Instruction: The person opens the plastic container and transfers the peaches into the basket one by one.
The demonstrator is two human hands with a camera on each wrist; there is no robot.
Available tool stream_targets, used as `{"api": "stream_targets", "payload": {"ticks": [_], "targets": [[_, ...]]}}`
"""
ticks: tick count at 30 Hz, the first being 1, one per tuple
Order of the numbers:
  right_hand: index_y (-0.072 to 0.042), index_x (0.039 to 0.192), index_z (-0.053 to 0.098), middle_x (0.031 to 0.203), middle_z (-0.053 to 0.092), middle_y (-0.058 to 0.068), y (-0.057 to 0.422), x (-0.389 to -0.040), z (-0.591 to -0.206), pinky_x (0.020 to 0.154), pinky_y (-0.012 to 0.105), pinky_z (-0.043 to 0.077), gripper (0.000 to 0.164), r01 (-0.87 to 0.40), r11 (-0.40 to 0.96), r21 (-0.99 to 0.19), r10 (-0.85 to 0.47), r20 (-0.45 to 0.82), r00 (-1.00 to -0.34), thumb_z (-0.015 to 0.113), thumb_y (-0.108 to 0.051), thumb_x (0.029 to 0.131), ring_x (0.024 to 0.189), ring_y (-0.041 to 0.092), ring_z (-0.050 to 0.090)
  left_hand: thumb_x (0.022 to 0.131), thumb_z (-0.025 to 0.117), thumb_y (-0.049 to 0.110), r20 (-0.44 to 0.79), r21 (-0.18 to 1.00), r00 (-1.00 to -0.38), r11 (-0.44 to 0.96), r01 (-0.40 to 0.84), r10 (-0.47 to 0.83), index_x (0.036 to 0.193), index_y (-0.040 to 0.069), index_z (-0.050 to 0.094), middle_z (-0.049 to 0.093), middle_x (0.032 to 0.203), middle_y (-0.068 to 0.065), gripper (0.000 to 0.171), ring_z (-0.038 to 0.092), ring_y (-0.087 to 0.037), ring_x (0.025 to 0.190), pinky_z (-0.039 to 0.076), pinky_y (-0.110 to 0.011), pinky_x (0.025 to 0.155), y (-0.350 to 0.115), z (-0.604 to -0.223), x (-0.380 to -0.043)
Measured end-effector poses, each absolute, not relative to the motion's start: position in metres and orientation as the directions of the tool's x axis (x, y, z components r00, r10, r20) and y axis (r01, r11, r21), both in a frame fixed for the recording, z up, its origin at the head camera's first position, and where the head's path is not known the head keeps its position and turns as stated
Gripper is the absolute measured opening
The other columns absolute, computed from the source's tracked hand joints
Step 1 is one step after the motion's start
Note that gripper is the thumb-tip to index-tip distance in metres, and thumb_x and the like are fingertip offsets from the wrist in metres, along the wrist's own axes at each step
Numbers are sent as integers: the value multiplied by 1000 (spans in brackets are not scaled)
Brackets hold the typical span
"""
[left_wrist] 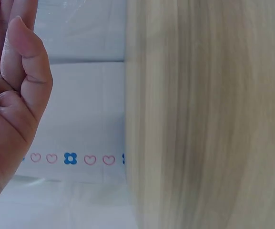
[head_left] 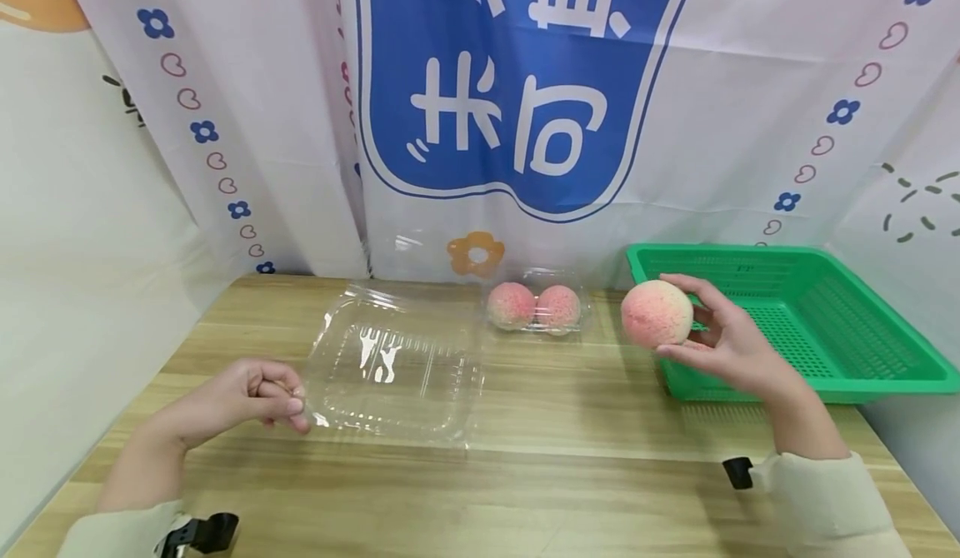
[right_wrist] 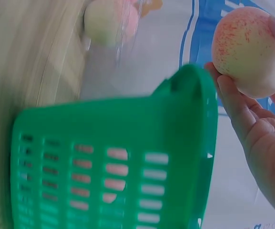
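Observation:
In the head view my right hand (head_left: 723,341) holds a pink and pale-yellow peach (head_left: 657,315), fingers and thumb round its sides, above the near-left corner of the green basket (head_left: 900,385). The right wrist view shows the same peach (right_wrist: 249,52) raised above the basket rim. My left hand (head_left: 258,400) hovers with loosely bent fingers by the left edge of a clear plastic container (head_left: 397,408). Nothing can be seen in its palm in the left wrist view; whether its fingertips touch the plastic is unclear.
A closed clear box (head_left: 536,325) with two peaches stands at the back of the wooden table (head_left: 525,500). Behind the table hangs a printed white cloth (head_left: 285,166). Pinkish shapes show through the basket's slots in the right wrist view.

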State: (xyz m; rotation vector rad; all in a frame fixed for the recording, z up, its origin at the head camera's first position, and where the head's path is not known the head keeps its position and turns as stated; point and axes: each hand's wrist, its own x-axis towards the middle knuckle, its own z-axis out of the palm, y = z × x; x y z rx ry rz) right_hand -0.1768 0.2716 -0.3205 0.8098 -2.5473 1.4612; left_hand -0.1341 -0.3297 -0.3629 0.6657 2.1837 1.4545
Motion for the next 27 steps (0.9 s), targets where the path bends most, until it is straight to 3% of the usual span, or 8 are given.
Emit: {"api": "stream_targets", "payload": {"ticks": [4,8,13,27], "targets": [[-13,151,36,138,41,-13,285,-177,-319,66,28,61,83,-468,445,-764,-360,326,-874,76,8,81,105,-5,61,98,56,2,-90,933,-801,331,140,592,100,-3,60,78,94,-8,7,75,-22,87,57,-34,67,-336,-364,-133],[-13,151,37,138,42,-16,296,-178,-317,76,17,58,85,-473,495,-729,-323,352,-879,77,10,79,112,-10,56,99,54,1,-94,934,-803,332,134,588,101,0,60,78,95,-8,6,75,-22,89,56,-33,68,-342,-364,-133],[-15,151,36,137,41,-19,311,-179,-317,78,10,54,85,-454,528,-718,-292,349,-890,78,7,80,114,-16,51,99,52,-1,-85,931,-799,333,149,595,99,0,60,78,96,-7,8,75,-22,90,54,-32,68,-348,-365,-132],[-19,153,34,133,38,-24,359,-185,-319,74,8,54,84,-363,603,-711,-225,285,-932,77,-1,84,109,-24,46,101,48,2,-134,911,-850,401,96,509,107,3,63,78,98,-5,16,75,-15,94,53,-29,69,-377,-365,-126]]}}
